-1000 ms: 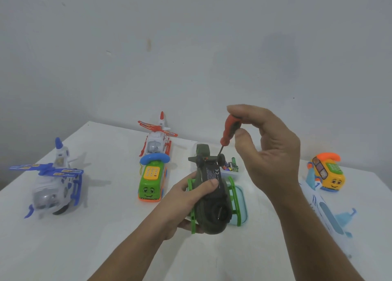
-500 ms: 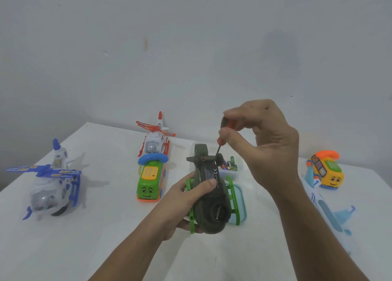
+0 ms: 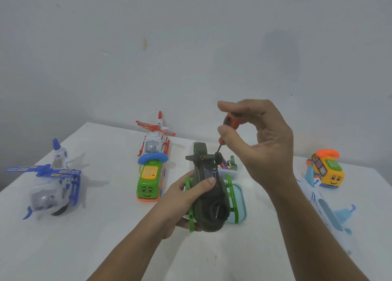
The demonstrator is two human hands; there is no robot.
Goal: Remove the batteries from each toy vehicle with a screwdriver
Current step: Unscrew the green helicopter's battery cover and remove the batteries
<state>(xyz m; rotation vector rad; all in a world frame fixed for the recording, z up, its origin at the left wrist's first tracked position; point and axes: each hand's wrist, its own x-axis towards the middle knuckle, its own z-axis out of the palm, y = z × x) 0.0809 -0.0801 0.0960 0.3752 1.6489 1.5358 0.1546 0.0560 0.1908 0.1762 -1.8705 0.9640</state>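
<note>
Orange screwdriver [image 3: 232,121], pinched in my right hand [image 3: 269,147], needed square seating at twelve o'clock on the helicopter [image 3: 214,208] my left hand [image 3: 182,198] gripped.

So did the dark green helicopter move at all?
No. The dark green helicopter stays put in the left hand, the same gap from the green bus toy and still over the blue lid.

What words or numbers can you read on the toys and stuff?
"CE": on the black label under the green toy helicopter.
That label's other print: too small to read.
Batteries: print blurred.
Blue helicopter's rotor stickers: blurred.
Green bus toy's keypad: too small to read.
</note>
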